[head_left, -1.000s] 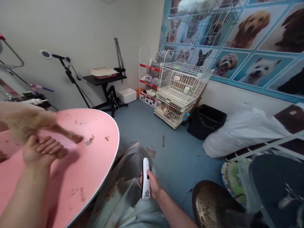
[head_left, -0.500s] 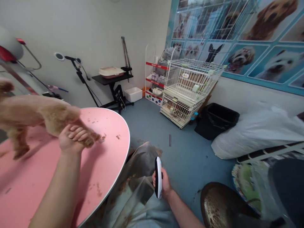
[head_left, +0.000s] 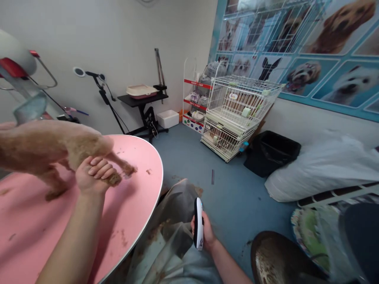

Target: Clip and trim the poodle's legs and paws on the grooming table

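Observation:
On the round pink table (head_left: 139, 193) stands a dog (head_left: 62, 136) with short tan fur, its front end cut off by the left edge. My left hand (head_left: 95, 173) is closed around one of its hind legs, and the furry paw (head_left: 115, 179) sticks out past my fingers. The other hind paw rests on the tabletop just beyond. Low over my lap, apart from the dog, my right hand (head_left: 207, 230) grips a white and black pet clipper (head_left: 199, 225) held upright. My fingers partly hide its body.
Loose hair clippings (head_left: 122, 238) lie on the table, and more are on my grey apron (head_left: 180, 197). A translucent bluish object (head_left: 31, 108) shows behind the dog. Wire cages (head_left: 227, 114), a black bin (head_left: 272, 152), a white sack (head_left: 322, 165) and a round stool (head_left: 275, 256) stand around the floor.
The dog's body and front leg have shifted right, and its head has gone from sight. The translucent object has appeared at left. Both hands keep their holds, with little movement.

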`<state>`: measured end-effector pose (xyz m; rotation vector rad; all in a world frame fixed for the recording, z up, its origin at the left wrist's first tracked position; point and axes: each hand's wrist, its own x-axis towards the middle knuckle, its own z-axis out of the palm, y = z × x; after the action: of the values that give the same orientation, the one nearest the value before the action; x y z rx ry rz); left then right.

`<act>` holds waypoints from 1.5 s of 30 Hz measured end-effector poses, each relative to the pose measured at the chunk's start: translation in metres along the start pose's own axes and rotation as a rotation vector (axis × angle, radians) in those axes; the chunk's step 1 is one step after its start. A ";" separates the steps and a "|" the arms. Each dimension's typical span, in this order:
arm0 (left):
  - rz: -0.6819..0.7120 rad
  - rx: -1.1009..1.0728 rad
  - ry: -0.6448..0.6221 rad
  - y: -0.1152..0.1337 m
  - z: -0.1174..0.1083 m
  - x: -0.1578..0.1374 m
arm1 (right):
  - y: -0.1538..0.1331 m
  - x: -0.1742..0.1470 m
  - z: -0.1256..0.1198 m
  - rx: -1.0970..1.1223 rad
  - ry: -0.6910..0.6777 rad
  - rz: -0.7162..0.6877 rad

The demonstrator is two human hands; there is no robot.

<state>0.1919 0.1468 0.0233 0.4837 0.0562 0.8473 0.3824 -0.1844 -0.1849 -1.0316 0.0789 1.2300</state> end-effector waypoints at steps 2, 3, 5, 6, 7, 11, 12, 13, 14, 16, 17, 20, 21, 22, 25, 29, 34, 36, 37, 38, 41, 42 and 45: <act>-0.022 -0.004 0.002 -0.002 0.002 0.000 | 0.000 0.001 -0.001 0.007 0.005 0.004; -0.024 -0.011 0.001 -0.002 0.002 0.000 | 0.000 0.001 -0.001 0.012 0.006 0.008; -0.003 -0.019 -0.009 -0.001 0.001 0.001 | -0.001 0.002 -0.001 0.025 0.005 0.022; 0.020 -0.016 -0.020 0.001 0.000 0.000 | -0.001 0.002 -0.002 0.031 0.004 0.030; 0.046 -0.013 -0.030 0.003 -0.001 0.000 | 0.000 0.003 -0.002 0.037 0.003 0.037; 0.126 0.003 -0.022 0.009 -0.002 -0.003 | 0.000 0.004 -0.004 0.055 0.004 0.047; 0.124 0.012 0.011 0.009 -0.002 -0.004 | 0.001 0.005 -0.005 0.058 0.004 0.046; 0.114 0.024 0.052 0.008 -0.001 -0.005 | 0.001 0.005 -0.005 0.059 0.003 0.044; 0.107 0.040 0.090 0.007 0.000 -0.006 | 0.001 0.005 -0.006 0.059 0.003 0.040; 0.105 0.091 0.128 0.004 0.002 -0.006 | 0.001 0.004 -0.006 0.055 0.002 0.026; 0.112 0.124 0.121 0.002 0.004 -0.006 | 0.001 0.004 -0.006 0.053 0.001 0.019; 0.114 0.203 0.064 -0.004 0.007 -0.005 | 0.001 0.004 -0.006 0.048 -0.002 0.004; 0.117 0.209 0.050 -0.005 0.008 -0.004 | 0.002 0.004 -0.006 0.048 -0.006 0.003; 0.128 0.203 0.038 -0.006 0.008 -0.003 | 0.002 0.004 -0.007 0.048 -0.009 0.002; 0.179 0.143 0.026 -0.004 0.002 -0.001 | 0.003 0.005 -0.007 0.047 -0.014 0.004; 0.240 0.064 0.056 0.003 -0.011 0.003 | 0.003 0.006 -0.008 0.046 -0.004 0.011; 0.371 0.164 0.129 0.013 -0.019 0.004 | 0.003 0.006 -0.008 0.041 0.009 0.021; 0.442 0.203 0.129 0.015 -0.019 0.003 | 0.003 0.006 -0.008 0.040 0.005 0.022; 0.475 0.219 0.129 0.015 -0.019 0.002 | 0.002 0.006 -0.008 0.040 0.002 0.022; 0.502 0.236 0.136 0.014 -0.018 0.002 | 0.002 0.006 -0.008 0.040 -0.002 0.021; 0.522 0.289 0.196 0.009 -0.015 0.000 | 0.002 0.007 -0.008 0.038 -0.015 0.020; 0.507 0.300 0.220 0.006 -0.014 0.000 | 0.002 0.007 -0.008 0.038 -0.016 0.019; 0.428 0.313 0.275 -0.003 -0.009 0.000 | 0.003 0.009 -0.009 0.037 -0.017 0.014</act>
<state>0.1919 0.1481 0.0140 0.6824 0.3520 1.3321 0.3876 -0.1840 -0.1965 -0.9896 0.0959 1.2458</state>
